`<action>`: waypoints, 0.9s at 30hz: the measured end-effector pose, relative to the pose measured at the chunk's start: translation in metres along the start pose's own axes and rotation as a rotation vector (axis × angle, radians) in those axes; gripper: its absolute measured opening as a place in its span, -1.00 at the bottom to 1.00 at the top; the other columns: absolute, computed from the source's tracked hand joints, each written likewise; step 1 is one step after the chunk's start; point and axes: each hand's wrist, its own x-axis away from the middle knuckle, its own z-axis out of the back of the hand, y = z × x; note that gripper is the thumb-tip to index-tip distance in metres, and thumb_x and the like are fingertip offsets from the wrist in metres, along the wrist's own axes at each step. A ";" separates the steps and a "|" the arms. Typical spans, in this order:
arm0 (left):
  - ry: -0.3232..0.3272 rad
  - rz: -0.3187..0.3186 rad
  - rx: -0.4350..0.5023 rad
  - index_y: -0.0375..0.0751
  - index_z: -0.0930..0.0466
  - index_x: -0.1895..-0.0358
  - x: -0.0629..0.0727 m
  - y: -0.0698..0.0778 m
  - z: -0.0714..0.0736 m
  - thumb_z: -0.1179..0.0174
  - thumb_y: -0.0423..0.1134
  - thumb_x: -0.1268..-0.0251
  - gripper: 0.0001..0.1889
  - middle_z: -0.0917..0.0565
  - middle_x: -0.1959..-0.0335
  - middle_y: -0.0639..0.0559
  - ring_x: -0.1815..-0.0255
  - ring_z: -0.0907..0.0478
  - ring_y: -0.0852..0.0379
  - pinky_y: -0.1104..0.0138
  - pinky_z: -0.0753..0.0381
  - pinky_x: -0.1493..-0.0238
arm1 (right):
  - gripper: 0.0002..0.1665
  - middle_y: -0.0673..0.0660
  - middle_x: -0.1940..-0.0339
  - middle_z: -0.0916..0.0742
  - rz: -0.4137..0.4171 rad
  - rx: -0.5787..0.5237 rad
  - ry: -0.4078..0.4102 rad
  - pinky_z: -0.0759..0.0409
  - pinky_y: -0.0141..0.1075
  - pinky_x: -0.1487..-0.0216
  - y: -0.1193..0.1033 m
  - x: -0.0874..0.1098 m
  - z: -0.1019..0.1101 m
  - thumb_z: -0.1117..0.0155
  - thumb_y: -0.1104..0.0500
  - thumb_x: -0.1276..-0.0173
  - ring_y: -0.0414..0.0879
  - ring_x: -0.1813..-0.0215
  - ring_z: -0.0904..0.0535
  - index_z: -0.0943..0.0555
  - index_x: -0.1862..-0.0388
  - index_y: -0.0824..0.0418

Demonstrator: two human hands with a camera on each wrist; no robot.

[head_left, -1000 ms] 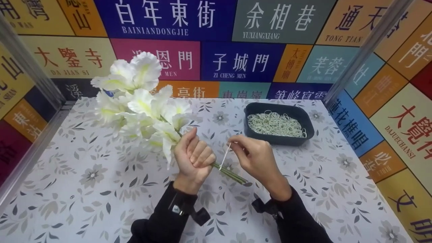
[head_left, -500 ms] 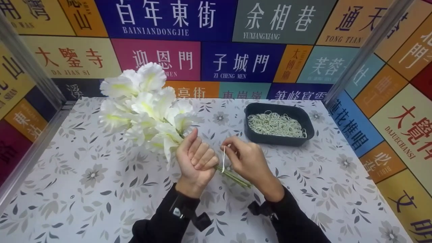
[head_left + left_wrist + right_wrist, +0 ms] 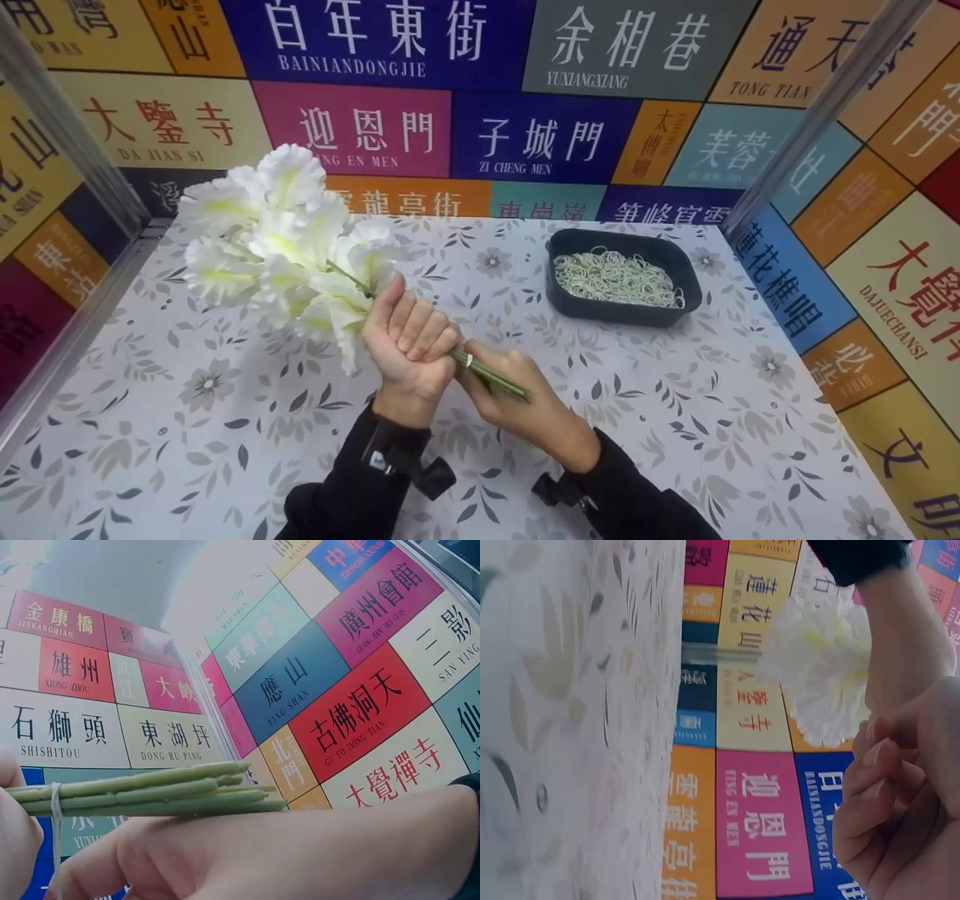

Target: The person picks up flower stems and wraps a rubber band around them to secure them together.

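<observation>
Left fingers (image 3: 430, 335) wrap the stems (image 3: 165, 797).

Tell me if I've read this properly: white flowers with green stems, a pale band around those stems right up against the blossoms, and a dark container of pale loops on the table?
Not quite: the pale band goes around the green stems away from the blossoms, closer to the free ends, as the head view shows. The rest is right.
</observation>
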 end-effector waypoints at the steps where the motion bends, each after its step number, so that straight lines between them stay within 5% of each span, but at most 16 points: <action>1: 0.002 -0.007 0.000 0.07 0.08 0.77 0.000 0.001 0.000 0.21 -0.13 -0.56 -0.43 0.03 0.88 0.24 0.86 0.12 0.31 0.50 0.17 0.80 | -0.94 -0.01 0.61 -0.63 0.002 -0.035 0.006 -0.44 -0.61 0.54 -0.001 0.000 -0.002 -0.25 0.21 -0.46 -0.31 0.60 -0.43 -0.63 0.21 0.18; 6: 0.023 -0.059 0.017 0.07 0.08 0.75 0.000 0.008 -0.002 0.21 -0.14 -0.55 -0.45 0.03 0.86 0.24 0.85 0.12 0.30 0.49 0.18 0.78 | -0.89 -0.01 0.61 -0.67 -0.018 -0.110 0.064 -0.45 -0.63 0.53 -0.007 0.003 -0.011 -0.27 0.18 -0.45 -0.35 0.61 -0.45 -0.70 0.17 0.19; 11: 0.022 -0.114 0.034 0.07 0.08 0.74 -0.002 0.016 -0.004 0.18 -0.18 -0.51 -0.47 0.03 0.85 0.24 0.84 0.13 0.30 0.48 0.19 0.78 | -0.92 -0.08 0.74 -0.52 0.004 -0.054 0.120 -0.28 -0.63 0.61 -0.013 0.006 -0.020 -0.33 0.24 -0.38 -0.38 0.68 -0.30 -0.71 0.19 0.19; 17: 0.003 -0.150 0.027 0.06 0.08 0.75 -0.003 0.021 -0.006 0.18 -0.19 -0.49 -0.46 0.03 0.86 0.23 0.85 0.13 0.30 0.48 0.19 0.79 | -0.96 -0.10 0.72 -0.56 0.047 -0.064 0.184 -0.33 -0.62 0.56 -0.020 0.008 -0.027 -0.26 0.27 -0.42 -0.38 0.66 -0.34 -0.65 0.24 0.19; 27: 0.000 -0.183 0.001 0.05 0.07 0.76 -0.004 0.025 -0.004 0.24 -0.16 -0.54 -0.45 0.02 0.87 0.21 0.85 0.14 0.29 0.47 0.19 0.79 | -0.87 -0.09 0.78 -0.54 0.151 -0.102 0.323 -0.25 -0.69 0.70 -0.026 0.004 -0.016 -0.33 0.41 -0.28 -0.36 0.78 -0.32 -0.63 0.26 0.23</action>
